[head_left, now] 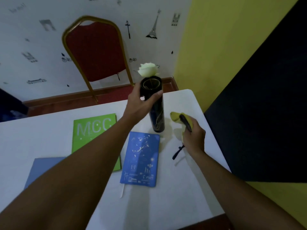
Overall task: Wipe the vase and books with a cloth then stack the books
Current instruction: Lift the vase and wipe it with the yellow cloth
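At the far middle of the table, your left hand (141,103) grips the upper end of the black vase (157,117), thumb on one side and fingers curled round the other, just below the rim. A white rose (147,69) rises from its mouth, and its base rests on the white table (166,205). At four o'clock from the vase, your right hand (193,138) holds a bunched yellow-green cloth (176,117), clear of the vase, with a slim dark object (185,122) pinned across it; what that is you cannot tell. A thin black cord (177,152) lies at seven o'clock from that hand. The blue book (141,158) lies flat at six o'clock from the vase base, the green book (88,133) at nine o'clock from it, partly under your left forearm, and a pale blue book (44,166) at seven o'clock from the green one. Beyond the table, at twelve o'clock, stands a red chair (96,52).
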Demonstrator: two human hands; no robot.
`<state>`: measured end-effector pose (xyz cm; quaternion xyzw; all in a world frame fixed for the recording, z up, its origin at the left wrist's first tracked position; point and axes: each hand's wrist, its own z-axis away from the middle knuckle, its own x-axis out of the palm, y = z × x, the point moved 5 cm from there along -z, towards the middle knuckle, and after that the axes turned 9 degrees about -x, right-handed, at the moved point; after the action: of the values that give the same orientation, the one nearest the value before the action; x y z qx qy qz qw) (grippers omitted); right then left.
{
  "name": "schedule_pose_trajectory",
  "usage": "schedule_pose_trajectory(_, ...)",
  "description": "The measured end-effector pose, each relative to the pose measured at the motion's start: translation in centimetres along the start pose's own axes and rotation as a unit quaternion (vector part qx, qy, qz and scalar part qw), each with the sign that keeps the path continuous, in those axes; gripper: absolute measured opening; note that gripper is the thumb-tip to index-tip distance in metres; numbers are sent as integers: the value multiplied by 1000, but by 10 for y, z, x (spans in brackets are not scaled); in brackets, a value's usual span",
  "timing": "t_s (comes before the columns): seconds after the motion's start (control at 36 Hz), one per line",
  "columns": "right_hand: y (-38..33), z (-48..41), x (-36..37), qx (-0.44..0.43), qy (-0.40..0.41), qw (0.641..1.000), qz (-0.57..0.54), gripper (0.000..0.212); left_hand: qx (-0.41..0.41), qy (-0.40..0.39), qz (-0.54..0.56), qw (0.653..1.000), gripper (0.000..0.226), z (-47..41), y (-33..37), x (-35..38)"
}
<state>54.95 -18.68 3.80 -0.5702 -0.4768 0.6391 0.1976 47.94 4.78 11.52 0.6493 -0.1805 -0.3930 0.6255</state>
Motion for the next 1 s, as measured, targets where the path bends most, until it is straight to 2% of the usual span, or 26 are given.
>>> schedule_pose_trajectory(0.11, -33, -9, -3, 8, 66, 997, -46, 39, -41, -17, 25, 999, 74, 3, -1, -10)
schedule_pose_trajectory(0.19, -71, -9, 3, -97, 68, 992, -42, 54, -68, -37, 32, 996, 64, 11, -5, -14)
schedule_pose_trajectory(0.25, -90, -2, 15, -199, 26, 979, -44, 72, -87, -43, 38, 995, 64, 15, -9, -16)
schedule_pose_trajectory(0.31, -98, 15, 32, -286, -52, 957, -25, 80, -109, -44, 51, 992, 66, 18, -12, -20)
schedule_pose_trajectory(0.44, -63, 90, 62, -402, -177, 894, 83, 91, -163, -41, 103, 980, 81, 17, -14, -40)
schedule_pose_trajectory(0.5, -42, 114, 66, -409, -221, 880, 96, 91, -160, -45, 90, 982, 81, 18, -12, -48)
schedule_pose_trajectory(0.56, -35, 121, 64, -390, -230, 886, 98, 95, -157, -49, 84, 983, 78, 21, -11, -52)
schedule_pose_trajectory(0.69, -86, 90, 60, -400, -166, 899, 70, 87, -154, -71, 65, 983, 75, 27, -12, -47)
schedule_pose_trajectory(0.78, -117, 66, 59, -430, -123, 891, 82, 76, -141, -74, 35, 987, 80, 30, -8, -41)
schedule_pose_trajectory(0.86, -116, 67, 60, -474, -110, 867, 111, 57, -151, -71, 40, 985, 84, 30, -3, -41)
schedule_pose_trajectory(0.94, -88, 92, 60, -503, -151, 840, 134, 64, -163, -78, 48, 982, 76, 28, 0, -46)
schedule_pose_trajectory(1.0, -66, 111, 59, -502, -199, 831, 133, 57, -161, -78, 41, 983, 67, 27, 0, -49)
